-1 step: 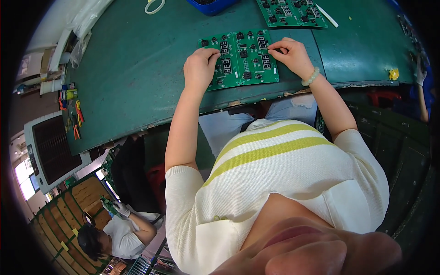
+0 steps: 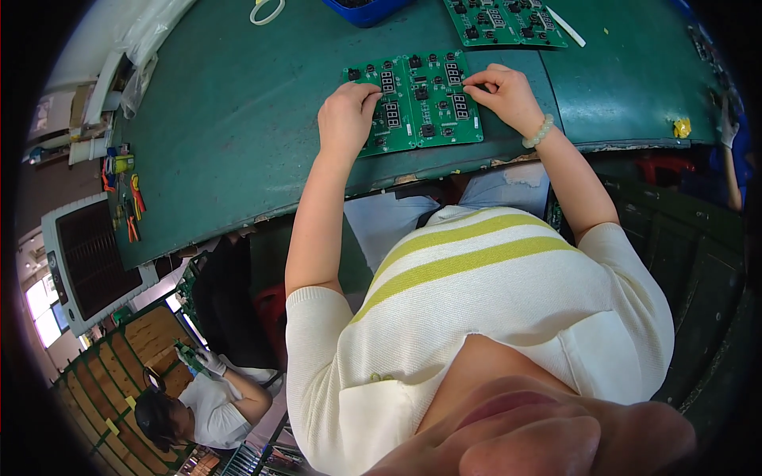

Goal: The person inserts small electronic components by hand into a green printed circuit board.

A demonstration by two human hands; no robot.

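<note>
A green circuit board panel (image 2: pixel 408 107) with black parts and several white-faced digit displays lies on the green table. Over its left part is my left hand (image 2: pixel 347 115), thumb and fingertips pinched together beside the left-hand digit displays (image 2: pixel 392 115). At the panel's right edge my right hand (image 2: pixel 506 94) is closed in a pinch near the upper right display (image 2: pixel 453 74). Whatever either pinch holds is too small or hidden to make out. The left hand covers part of the panel's left side.
A second circuit board panel (image 2: pixel 516 36) lies farther back, beside a white stick-like tool (image 2: pixel 567 27). At the far edge stand a blue container (image 2: pixel 367 13) and a pale ring (image 2: pixel 267 11). Pliers (image 2: pixel 136 194) hang at left. A gloved co-worker (image 2: pixel 218 397) holds a board at lower left.
</note>
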